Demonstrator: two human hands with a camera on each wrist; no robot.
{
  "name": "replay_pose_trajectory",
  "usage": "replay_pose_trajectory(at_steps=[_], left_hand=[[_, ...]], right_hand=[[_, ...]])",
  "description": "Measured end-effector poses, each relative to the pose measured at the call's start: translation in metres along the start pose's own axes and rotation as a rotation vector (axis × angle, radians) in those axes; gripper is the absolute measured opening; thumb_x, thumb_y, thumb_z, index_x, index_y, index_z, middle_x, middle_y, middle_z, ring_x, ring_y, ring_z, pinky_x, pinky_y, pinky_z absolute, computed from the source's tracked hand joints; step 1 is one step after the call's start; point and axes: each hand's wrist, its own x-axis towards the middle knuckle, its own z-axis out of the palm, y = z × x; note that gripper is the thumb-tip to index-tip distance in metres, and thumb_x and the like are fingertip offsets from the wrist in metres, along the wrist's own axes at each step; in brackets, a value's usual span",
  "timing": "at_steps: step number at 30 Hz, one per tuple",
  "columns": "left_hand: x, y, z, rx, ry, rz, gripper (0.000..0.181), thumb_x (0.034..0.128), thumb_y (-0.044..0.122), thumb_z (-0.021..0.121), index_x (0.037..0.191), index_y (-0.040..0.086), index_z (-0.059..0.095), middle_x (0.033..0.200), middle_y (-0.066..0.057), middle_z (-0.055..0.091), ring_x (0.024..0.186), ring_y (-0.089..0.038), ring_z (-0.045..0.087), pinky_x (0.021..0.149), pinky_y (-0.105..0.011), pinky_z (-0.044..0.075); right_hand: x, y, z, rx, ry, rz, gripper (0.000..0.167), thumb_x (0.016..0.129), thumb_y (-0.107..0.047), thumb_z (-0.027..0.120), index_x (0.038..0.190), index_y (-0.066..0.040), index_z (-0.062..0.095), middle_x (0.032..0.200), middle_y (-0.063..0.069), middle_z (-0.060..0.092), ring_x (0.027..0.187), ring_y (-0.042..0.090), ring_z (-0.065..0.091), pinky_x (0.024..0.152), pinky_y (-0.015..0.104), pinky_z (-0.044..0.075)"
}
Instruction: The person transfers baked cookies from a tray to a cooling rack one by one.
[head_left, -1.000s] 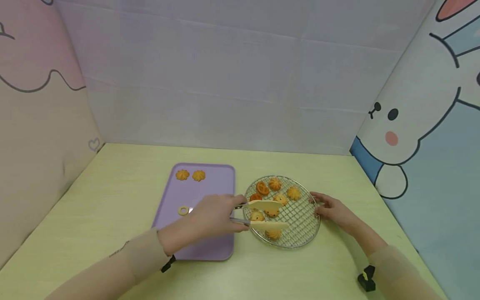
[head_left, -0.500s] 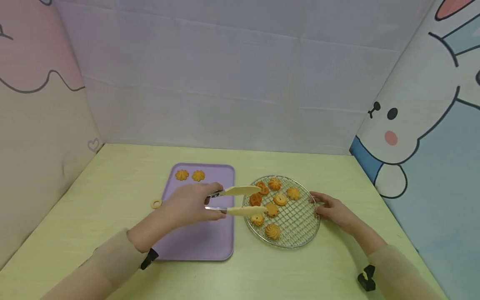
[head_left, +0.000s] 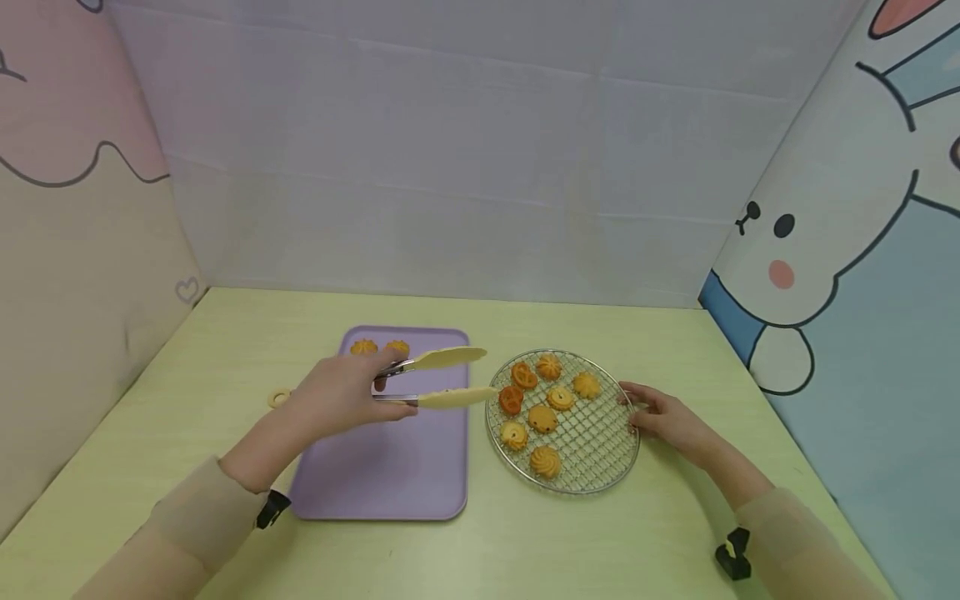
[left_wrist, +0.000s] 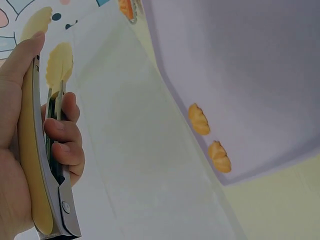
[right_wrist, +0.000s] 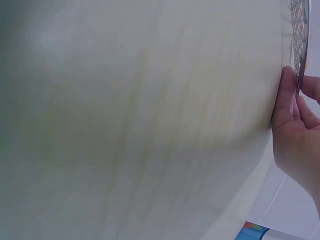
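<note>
My left hand (head_left: pixel 341 392) grips a pair of yellow-tipped metal tongs (left_wrist: pixel 42 150) over the purple tray (head_left: pixel 397 492). The tong tips are spread apart with nothing between them, pointing right toward the rack. Two golden cookies (left_wrist: pixel 199 119) lie near one end of the tray, partly behind the hand in the head view. My right hand (head_left: pixel 671 425) pinches the right rim of a round wire rack (head_left: pixel 600 450). On the rack's left and upper part sit several cookies, among them a swirled one (head_left: pixel 545 462) and a reddish-orange pretzel-shaped one (head_left: pixel 523 375).
The tray and rack stand side by side on a pale yellow table (head_left: pixel 525 550), a narrow gap between them. A white wall (head_left: pixel 465 167) closes the back. Printed panels stand at left and right, the right one with a cartoon rabbit (head_left: pixel 817 200).
My left hand has drawn the tongs leftward and away from the rack to above the tray, uncovering the cookies on the rack. The right hand has stayed on the rim.
</note>
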Motion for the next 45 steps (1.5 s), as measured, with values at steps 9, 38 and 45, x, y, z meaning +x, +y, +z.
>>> replay_pose_trajectory(at_steps=[9, 38, 45], left_hand=[[0.001, -0.028, 0.0, -0.014, 0.05, -0.043, 0.06, 0.0713, 0.056, 0.074, 0.117, 0.02, 0.058, 0.077, 0.006, 0.053, 0.055, -0.009, 0.044, 0.052, -0.027, 0.036], [0.013, -0.094, 0.006, 0.11, 0.03, -0.159, 0.071, 0.0756, 0.055, 0.071, 0.131, 0.015, 0.052, 0.098, -0.004, 0.064, 0.075, -0.018, 0.06, 0.056, -0.037, 0.045], [0.019, -0.105, 0.013, 0.114, -0.011, -0.197, 0.074, 0.0761, 0.056, 0.07, 0.132, 0.012, 0.051, 0.091, -0.004, 0.061, 0.068, -0.018, 0.056, 0.053, -0.033, 0.042]], right_hand=[[0.0, -0.002, 0.0, 0.011, -0.004, -0.004, 0.059, 0.095, -0.006, 0.05, 0.148, 0.001, 0.023, 0.141, 0.029, 0.034, 0.093, 0.007, 0.056, 0.081, 0.022, 0.049], [-0.001, -0.005, 0.002, -0.007, 0.0, 0.006, 0.06, 0.096, -0.008, 0.051, 0.148, 0.0, 0.022, 0.14, 0.029, 0.035, 0.092, 0.007, 0.056, 0.08, 0.022, 0.049], [-0.001, -0.003, 0.001, -0.014, 0.004, 0.006, 0.061, 0.096, -0.01, 0.052, 0.148, 0.0, 0.023, 0.142, 0.029, 0.033, 0.094, 0.006, 0.056, 0.081, 0.021, 0.049]])
